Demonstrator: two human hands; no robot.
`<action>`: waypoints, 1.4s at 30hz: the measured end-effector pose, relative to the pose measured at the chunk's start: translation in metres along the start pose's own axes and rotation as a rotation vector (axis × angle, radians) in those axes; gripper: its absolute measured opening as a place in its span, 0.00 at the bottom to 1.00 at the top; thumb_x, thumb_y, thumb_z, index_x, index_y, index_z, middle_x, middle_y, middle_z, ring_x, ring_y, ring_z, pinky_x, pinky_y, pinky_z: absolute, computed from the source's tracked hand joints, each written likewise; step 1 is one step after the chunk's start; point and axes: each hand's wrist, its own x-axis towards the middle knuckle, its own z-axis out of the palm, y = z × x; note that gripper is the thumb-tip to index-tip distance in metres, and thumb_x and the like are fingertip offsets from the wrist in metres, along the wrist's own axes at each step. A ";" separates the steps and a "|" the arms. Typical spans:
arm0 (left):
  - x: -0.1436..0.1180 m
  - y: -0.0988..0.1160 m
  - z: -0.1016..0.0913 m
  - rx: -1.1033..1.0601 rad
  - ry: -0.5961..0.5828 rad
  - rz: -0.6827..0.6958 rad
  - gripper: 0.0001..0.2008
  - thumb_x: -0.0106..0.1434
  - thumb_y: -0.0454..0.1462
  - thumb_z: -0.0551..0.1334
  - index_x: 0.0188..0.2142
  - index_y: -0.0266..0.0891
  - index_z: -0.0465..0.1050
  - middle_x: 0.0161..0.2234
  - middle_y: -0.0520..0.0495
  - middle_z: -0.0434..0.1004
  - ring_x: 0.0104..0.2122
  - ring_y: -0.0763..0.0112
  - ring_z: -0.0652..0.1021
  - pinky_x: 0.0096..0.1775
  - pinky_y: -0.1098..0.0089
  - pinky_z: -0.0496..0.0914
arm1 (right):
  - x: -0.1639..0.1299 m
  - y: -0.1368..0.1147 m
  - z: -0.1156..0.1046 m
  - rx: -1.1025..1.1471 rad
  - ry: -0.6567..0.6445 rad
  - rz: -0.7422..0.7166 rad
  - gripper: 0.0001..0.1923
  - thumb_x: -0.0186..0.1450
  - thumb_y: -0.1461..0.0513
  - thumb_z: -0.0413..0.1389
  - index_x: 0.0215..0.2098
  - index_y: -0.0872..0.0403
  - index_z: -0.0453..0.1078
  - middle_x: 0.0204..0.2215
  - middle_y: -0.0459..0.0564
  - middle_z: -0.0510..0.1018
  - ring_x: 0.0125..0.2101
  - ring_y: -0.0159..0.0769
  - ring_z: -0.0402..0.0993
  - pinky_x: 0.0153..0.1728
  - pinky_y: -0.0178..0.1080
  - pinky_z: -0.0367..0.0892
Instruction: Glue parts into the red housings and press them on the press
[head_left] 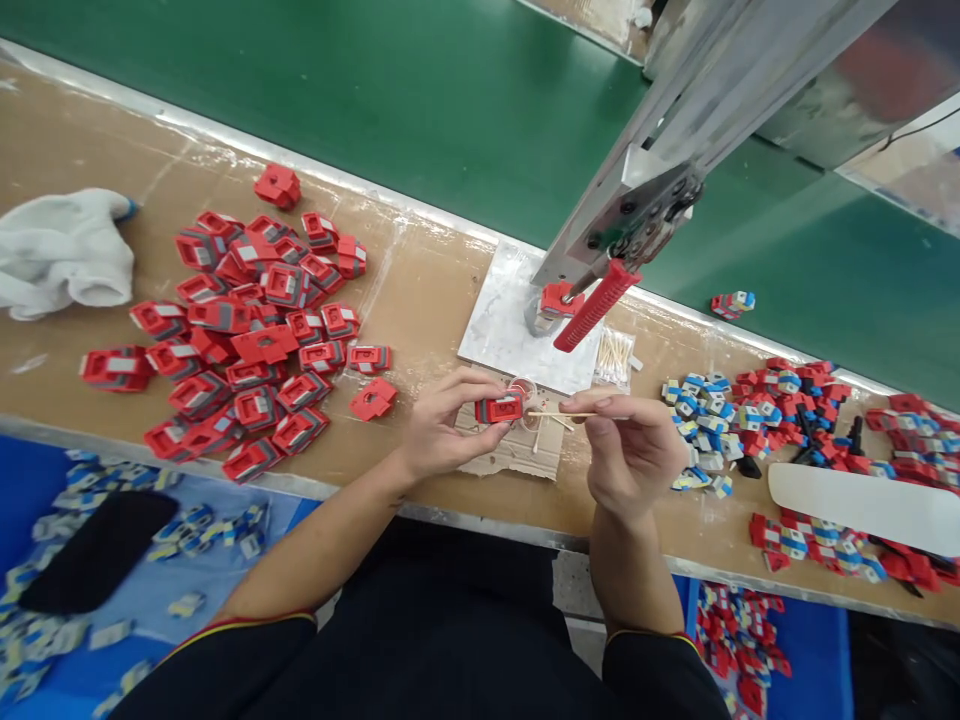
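– Green belt (pixel 375 110) runs along the far side of our brown workbench (pixel 420 270). If we take the metal plate (pixel 491 325) as landmark, what do we see from left to right?
– Well to the left of the plate we have a white glove (pixel 67 250), then, closer to it, a heap of red parts (pixel 262 343).
– And our hands?
– Both are at the near side of the plate. Our left hand (pixel 446 425) grasps one red-and-grey part (pixel 499 409) between thumb and fingers, its long axis roughly left to right.
– Where is the thin stick (pixel 556 414)?
– Right of that part, almost in line with it. Whether the tip touches, we cannot tell. Our right hand (pixel 634 450) pinches its other end.
– And farther?
– Right of the plate lie packed swabs (pixel 615 358), then blue-and-white pieces (pixel 701 405).
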 end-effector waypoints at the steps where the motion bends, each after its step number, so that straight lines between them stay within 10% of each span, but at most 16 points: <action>1: 0.000 0.000 0.000 0.009 0.011 0.007 0.15 0.62 0.34 0.74 0.49 0.41 0.82 0.40 0.45 0.85 0.39 0.68 0.85 0.42 0.69 0.81 | -0.001 0.001 0.007 0.019 0.016 0.003 0.07 0.73 0.64 0.60 0.47 0.47 0.75 0.34 0.46 0.87 0.33 0.36 0.85 0.32 0.39 0.81; 19: 0.001 0.006 -0.001 0.007 0.052 -0.005 0.14 0.59 0.32 0.73 0.45 0.40 0.81 0.36 0.47 0.84 0.32 0.71 0.83 0.36 0.72 0.79 | -0.024 0.018 0.027 -0.021 -0.059 -0.007 0.17 0.69 0.72 0.62 0.51 0.47 0.74 0.42 0.48 0.89 0.40 0.40 0.89 0.43 0.43 0.88; 34: 0.001 0.005 -0.004 0.062 0.072 -0.025 0.11 0.58 0.32 0.73 0.42 0.39 0.81 0.35 0.48 0.82 0.31 0.72 0.82 0.33 0.73 0.77 | -0.001 -0.001 -0.015 -0.376 -0.116 -0.193 0.20 0.65 0.74 0.64 0.49 0.46 0.78 0.33 0.46 0.87 0.33 0.39 0.83 0.29 0.41 0.79; 42: 0.002 0.006 -0.005 0.097 0.060 -0.039 0.13 0.58 0.30 0.72 0.43 0.42 0.82 0.37 0.48 0.83 0.34 0.69 0.83 0.37 0.70 0.79 | -0.014 0.025 -0.025 -0.649 -0.643 -0.202 0.12 0.72 0.72 0.56 0.43 0.49 0.76 0.29 0.44 0.84 0.28 0.35 0.72 0.29 0.37 0.68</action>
